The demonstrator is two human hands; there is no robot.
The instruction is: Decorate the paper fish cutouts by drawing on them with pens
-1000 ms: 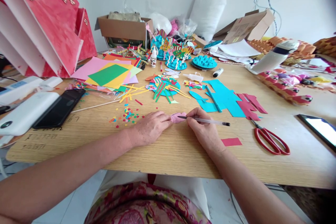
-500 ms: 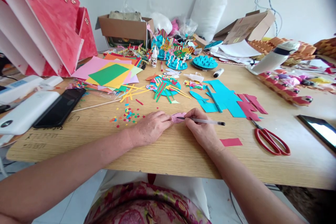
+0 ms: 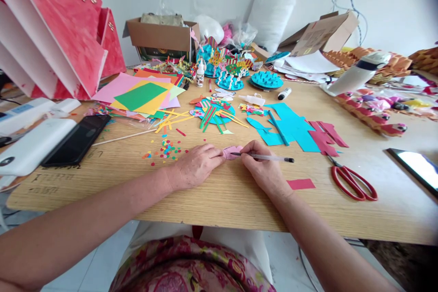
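Observation:
My left hand [image 3: 195, 165] lies on the wooden table [image 3: 226, 196], fingers curled, its fingertips pressing down the left side of a small pink paper piece [image 3: 230, 153]. My right hand [image 3: 265, 169] is closed around a clear pen [image 3: 270, 158], whose tip rests on that pink piece. The pen's far end points to the right. A small red paper rectangle [image 3: 301, 184] lies just right of my right wrist.
Red scissors [image 3: 352, 181] and a lit phone [image 3: 415, 169] lie to the right. Blue and red paper cut-outs [image 3: 297, 130], coloured confetti [image 3: 167, 149], stacked coloured sheets [image 3: 140, 96], a black phone [image 3: 77, 139], white devices, glue bottles, cardboard boxes and paper crafts crowd the table.
The pen slid slightly left across the pink piece and stays there. My left hand has kept still.

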